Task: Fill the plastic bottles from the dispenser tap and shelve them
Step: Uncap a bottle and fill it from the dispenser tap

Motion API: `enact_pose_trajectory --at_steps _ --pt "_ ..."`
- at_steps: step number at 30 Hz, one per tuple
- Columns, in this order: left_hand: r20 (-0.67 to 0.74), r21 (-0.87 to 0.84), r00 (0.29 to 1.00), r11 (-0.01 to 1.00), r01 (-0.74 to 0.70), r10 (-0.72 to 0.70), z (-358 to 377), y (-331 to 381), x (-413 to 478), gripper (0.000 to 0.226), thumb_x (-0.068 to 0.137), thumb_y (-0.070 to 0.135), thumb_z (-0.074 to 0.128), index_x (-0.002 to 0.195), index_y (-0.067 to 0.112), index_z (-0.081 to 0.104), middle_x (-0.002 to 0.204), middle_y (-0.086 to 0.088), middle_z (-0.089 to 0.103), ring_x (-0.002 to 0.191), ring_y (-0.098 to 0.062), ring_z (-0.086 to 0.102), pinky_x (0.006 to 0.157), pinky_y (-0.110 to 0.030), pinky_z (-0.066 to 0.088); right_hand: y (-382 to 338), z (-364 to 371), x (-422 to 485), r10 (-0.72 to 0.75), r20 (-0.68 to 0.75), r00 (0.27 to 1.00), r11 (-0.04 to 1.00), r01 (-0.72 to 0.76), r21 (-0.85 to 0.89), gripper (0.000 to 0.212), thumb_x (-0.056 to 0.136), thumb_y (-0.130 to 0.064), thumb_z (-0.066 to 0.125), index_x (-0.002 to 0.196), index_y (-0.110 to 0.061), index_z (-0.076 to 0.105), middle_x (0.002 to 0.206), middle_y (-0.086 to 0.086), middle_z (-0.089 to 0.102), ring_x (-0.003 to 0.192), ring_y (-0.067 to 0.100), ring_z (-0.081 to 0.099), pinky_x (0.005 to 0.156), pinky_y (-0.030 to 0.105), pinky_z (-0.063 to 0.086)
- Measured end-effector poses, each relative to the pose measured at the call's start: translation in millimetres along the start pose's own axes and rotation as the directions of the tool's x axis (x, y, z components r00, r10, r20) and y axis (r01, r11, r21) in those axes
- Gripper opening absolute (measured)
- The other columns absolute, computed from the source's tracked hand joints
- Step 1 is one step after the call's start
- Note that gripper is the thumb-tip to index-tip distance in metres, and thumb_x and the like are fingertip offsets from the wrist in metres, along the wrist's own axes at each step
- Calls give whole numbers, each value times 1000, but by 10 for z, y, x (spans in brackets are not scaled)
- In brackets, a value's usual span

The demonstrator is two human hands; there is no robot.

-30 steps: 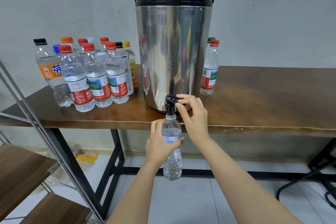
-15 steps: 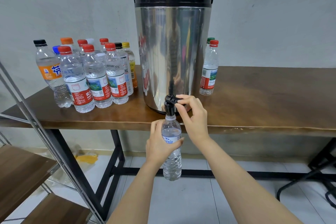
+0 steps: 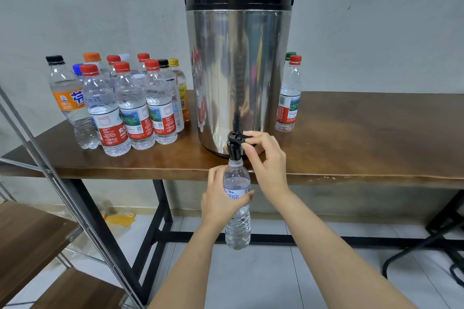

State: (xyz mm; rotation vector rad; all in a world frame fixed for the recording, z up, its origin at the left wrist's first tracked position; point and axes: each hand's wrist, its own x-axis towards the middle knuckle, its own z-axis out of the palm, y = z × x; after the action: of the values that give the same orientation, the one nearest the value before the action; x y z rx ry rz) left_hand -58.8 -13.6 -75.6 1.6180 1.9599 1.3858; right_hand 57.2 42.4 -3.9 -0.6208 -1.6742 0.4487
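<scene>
Clear bottle under tap, water inside

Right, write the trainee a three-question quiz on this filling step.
1. True or false: the left hand holds the bottle with its mouth under the tap.
2. The right hand pinches: A the tap lever, B a red cap, C the black lid?
3. Fill in: the dispenser stands on the wooden ____.
Key: 1 true; 2 A; 3 table.
</scene>
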Motion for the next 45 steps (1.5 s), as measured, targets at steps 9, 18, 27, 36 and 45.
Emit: enact_pose_trajectory --at_steps 9,18,27,36,45 --pt "11 15 1000 1000 0 0 -11 22 -1 74 66 53 85 119 48 34 119 27 35 97 4 48 81 -28 44 3 4 -3 10 5 1000 1000 -10 4 20 93 -33 58 95 -14 65 113 -19 63 98 10 57 81 15 45" --pt "3 14 1000 1000 11 -11 -6 12 0 75 66 53 86 125 39 42 123 23 38 98 2 50 83 -31 48 -4 6 -4 1 -2 1000 1000 -1 -7 21 93 -32 58 95 -13 65 113 -18 63 96 12 58 79 17 47" --pt "1 12 1000 1000 12 -12 -6 14 -3 75 66 52 86 127 36 44 125 21 40 100 1 50 82 -31 48 1 7 -3 -10 -9 1000 1000 10 0 21 93 -33 57 94 -13 65 112 -19 63 95 12 59 77 18 47" --pt "7 21 1000 1000 20 -20 -7 24 0 79 67 54 85 131 34 43 124 23 38 100 3 47 80 -26 42 5 13 0 -7 -13 1000 1000 8 31 18 93 -32 58 94 -16 64 113 -26 60 99 12 60 80 24 50" --pt "7 25 1000 999 21 -21 -8 25 -6 80 67 54 85 132 33 43 126 22 39 100 2 48 81 -26 42 -11 14 -1 -10 -9 1000 999 10 36 12 92 -33 58 93 -22 62 113 -29 59 87 14 59 76 25 49"
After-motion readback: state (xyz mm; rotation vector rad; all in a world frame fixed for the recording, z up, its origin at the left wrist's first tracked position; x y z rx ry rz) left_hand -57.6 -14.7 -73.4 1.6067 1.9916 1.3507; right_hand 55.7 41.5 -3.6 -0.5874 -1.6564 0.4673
